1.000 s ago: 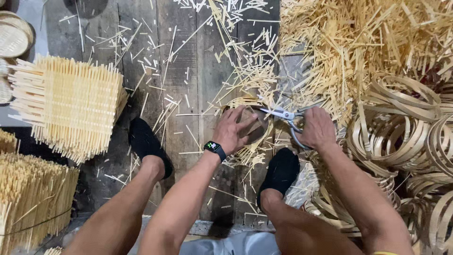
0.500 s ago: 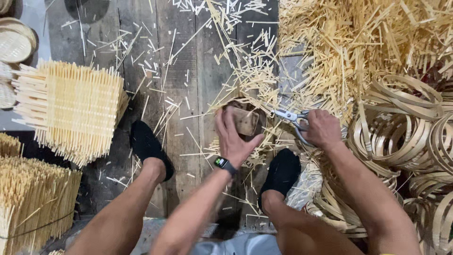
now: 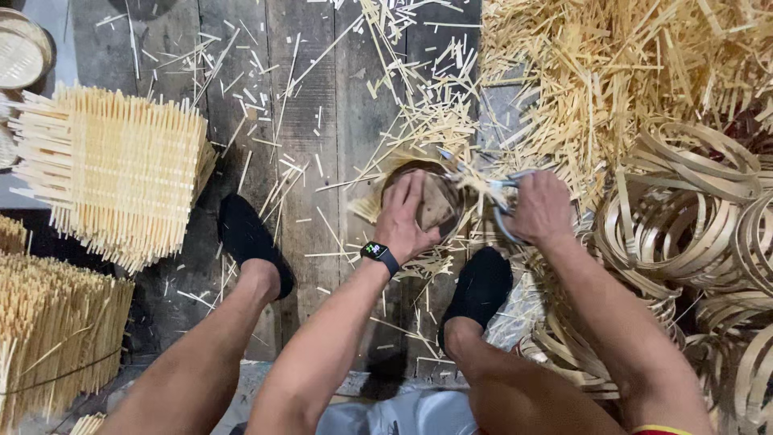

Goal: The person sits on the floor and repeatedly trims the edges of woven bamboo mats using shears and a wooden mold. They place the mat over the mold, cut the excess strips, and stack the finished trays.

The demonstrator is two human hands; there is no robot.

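Pressing down on a small round woven basket (image 3: 431, 201), the left hand (image 3: 405, 221) lay flat w/ fingers spread over the weave, a dark watch (image 3: 378, 252) on its wrist. Right hand (image 3: 541, 211) was clamped on a pair of scissors (image 3: 503, 193), blades pointing left at the basket's right rim, where loose strip ends stuck out. Basket sat on the wooden plank floor (image 3: 322, 121) betw. the person's feet, just far of the right black shoe (image 3: 479, 286); left black shoe (image 3: 245, 242) well apart to the left. Cut bamboo slivers (image 3: 612, 72) were piled far right & scattered across the planks. Coiled bamboo hoops (image 3: 684, 209) were stacked at right, near the right hand. Untrimmed woven pieces w/ bristling ends (image 3: 113, 177) stood at left.
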